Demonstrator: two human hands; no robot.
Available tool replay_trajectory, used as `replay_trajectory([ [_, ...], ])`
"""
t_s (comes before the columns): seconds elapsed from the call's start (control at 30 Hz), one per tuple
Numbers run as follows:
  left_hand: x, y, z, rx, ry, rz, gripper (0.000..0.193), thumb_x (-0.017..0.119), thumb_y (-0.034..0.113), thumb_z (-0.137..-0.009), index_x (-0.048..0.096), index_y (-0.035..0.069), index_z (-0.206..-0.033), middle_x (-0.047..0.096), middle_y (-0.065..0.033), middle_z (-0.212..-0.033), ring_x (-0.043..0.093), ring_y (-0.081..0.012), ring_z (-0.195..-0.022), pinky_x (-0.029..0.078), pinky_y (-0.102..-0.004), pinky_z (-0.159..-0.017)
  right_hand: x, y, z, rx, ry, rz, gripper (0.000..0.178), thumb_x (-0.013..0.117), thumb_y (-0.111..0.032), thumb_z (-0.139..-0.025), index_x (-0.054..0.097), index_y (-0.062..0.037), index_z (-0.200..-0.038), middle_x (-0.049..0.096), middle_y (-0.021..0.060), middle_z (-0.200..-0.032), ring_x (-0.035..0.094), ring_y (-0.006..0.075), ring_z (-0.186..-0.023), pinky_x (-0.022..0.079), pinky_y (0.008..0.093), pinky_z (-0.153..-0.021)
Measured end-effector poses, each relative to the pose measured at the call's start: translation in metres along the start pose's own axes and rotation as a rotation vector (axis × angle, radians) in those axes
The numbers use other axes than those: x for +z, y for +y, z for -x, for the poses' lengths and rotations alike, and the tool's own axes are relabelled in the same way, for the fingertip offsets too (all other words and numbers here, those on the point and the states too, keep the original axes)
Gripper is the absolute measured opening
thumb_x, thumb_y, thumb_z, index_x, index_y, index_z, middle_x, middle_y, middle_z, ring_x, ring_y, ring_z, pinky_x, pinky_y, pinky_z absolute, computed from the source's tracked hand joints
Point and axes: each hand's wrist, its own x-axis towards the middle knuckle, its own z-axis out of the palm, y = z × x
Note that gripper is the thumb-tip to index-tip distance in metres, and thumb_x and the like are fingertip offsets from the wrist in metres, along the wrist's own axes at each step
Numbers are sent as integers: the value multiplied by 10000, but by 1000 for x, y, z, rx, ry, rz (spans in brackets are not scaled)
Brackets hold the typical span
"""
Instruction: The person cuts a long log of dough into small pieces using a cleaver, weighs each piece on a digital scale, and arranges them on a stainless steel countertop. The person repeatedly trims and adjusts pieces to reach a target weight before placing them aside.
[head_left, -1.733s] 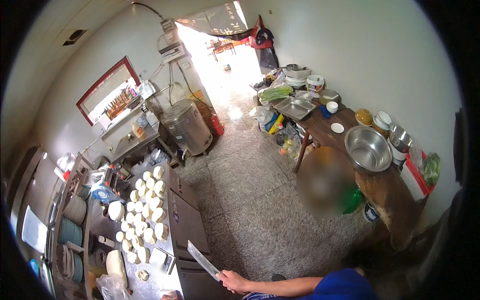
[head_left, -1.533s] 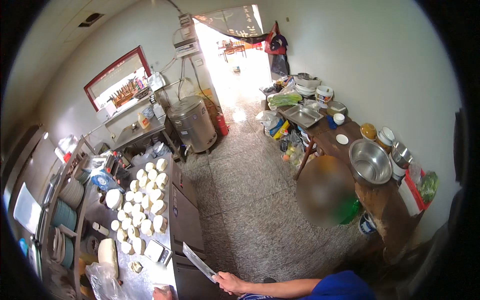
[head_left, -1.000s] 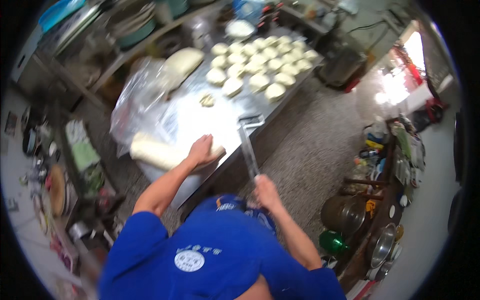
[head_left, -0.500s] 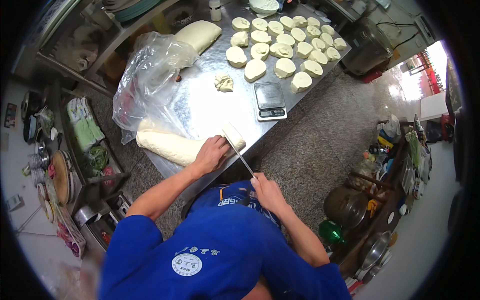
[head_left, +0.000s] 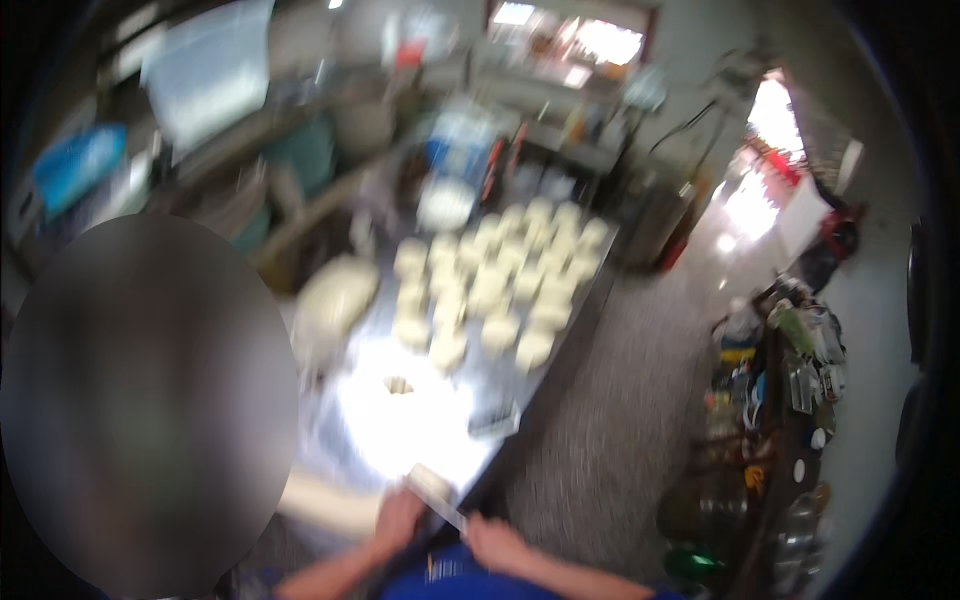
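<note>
I see rows of pale dough balls toward the steel tabletop's far edge, a small scale by its right edge.

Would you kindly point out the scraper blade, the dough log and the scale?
scraper blade (head_left: 436, 493), head view, flat of blade.
dough log (head_left: 325, 505), head view, middle.
scale (head_left: 494, 421), head view, top.

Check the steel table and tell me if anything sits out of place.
One small pale dough scrap lies alone on the shiny steel table, apart from the neat rows of round dough pieces. Motion blur hides finer detail; nothing looks spilled.
</note>
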Motion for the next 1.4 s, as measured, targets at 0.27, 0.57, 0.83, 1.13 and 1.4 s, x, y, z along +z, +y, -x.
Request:
replay_trajectory([
  [0.27,-24,18,-22,314,236,-221,173,723,196,-847,664,37,-880,625,-218,-888,603,-379,-852,498,-517,-769,35,-1,-99,-137,92,-127,489,399,-445,-1088,538,9,-1206,713,331,-1033,691,519,-1026,533,618,-893],
  [0.57,11,-14,-5,161,145,-156,443,717,69,-746,633,3,-1176,590,-226,-1232,539,-442,-1186,455,-518,-1030,76,27,-89,-194,304,201,213,523,-166,-960,655,-8,-1015,721,231,-793,736,408,-739,602,544,-696],
  [0.83,8,-9,-12,128,280,-33,549,717,71,-753,621,-2,-1290,609,-240,-1319,547,-458,-1254,442,-512,-1095,31,8,-83,-209,220,-174,400,446,-346,-1086,572,28,-1150,693,343,-925,675,523,-946,500,627,-835],
  [1.13,32,27,-103,-24,-15,-458,921,778,201,-811,325,146,-1611,304,-252,-1637,248,-499,-1523,274,-588,-1226,-60,66,-12,-149,472,-641,395,433,-362,-1112,588,-9,-1199,541,58,-600,575,169,-535,460,368,-530],
  [1.4,28,-16,-174,-113,-365,-363,861,875,257,-642,513,136,-1414,523,-216,-1241,529,-422,-1156,532,-535,-924,-61,140,12,32,464,-926,335,427,-339,-1124,549,-28,-1144,456,-28,-578,445,66,-462,375,262,-413],
])
